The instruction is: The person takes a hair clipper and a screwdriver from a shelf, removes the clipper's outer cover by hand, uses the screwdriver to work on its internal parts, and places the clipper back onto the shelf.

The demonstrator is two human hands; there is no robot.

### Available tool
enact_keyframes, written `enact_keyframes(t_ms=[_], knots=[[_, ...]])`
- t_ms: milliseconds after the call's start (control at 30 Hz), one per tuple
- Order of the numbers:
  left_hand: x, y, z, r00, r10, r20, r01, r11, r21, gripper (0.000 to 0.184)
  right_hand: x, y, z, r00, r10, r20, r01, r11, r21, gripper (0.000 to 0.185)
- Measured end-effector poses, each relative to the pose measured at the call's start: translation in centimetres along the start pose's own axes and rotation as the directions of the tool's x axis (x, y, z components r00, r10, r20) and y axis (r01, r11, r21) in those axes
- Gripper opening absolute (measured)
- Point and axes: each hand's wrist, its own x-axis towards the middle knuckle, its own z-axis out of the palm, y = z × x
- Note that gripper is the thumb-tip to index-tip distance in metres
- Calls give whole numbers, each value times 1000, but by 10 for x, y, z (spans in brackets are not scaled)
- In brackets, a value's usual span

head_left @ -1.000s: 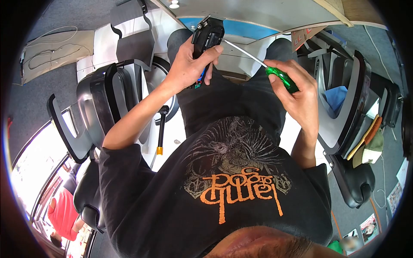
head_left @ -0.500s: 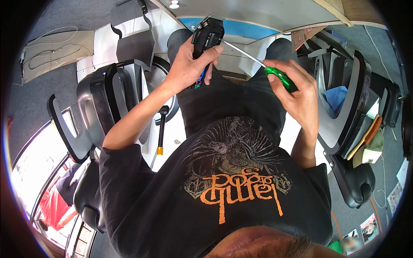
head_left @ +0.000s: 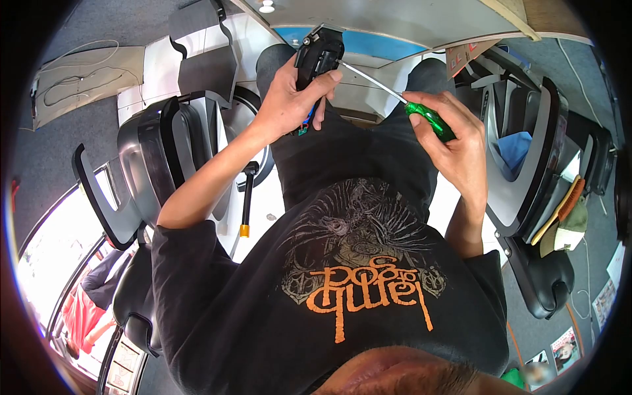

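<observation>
A black hair clipper (head_left: 319,56) with a metal blade at its top is gripped by my left hand (head_left: 289,102), which wraps round its lower body. Blue and green parts show below the fingers, too small to make out. My right hand (head_left: 455,135) is closed round the green handle of a screwdriver (head_left: 429,120). The metal shaft points up and left, and its tip is at the clipper's right side; whether it sits in a screw cannot be told. Both hands are above my lap.
Black and grey salon chairs stand at the left (head_left: 148,141) and right (head_left: 520,158). A blue cloth (head_left: 514,151), a brush (head_left: 569,199) and a cap (head_left: 571,227) lie at the right. A cabinet (head_left: 395,23) is in front. A person in red (head_left: 82,316) is outside.
The screwdriver and my right hand have shifted slightly left, bringing the tip closer to the clipper. The person outside has moved. My left hand keeps its hold.
</observation>
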Motion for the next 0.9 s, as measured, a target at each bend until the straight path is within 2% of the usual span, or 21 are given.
enact_keyframes(t_ms=[900], knots=[[1,-1,0,1000,-8,-1,8,1000,3,34,-1,1,0,1000,15,8,-15,1000,0,30]])
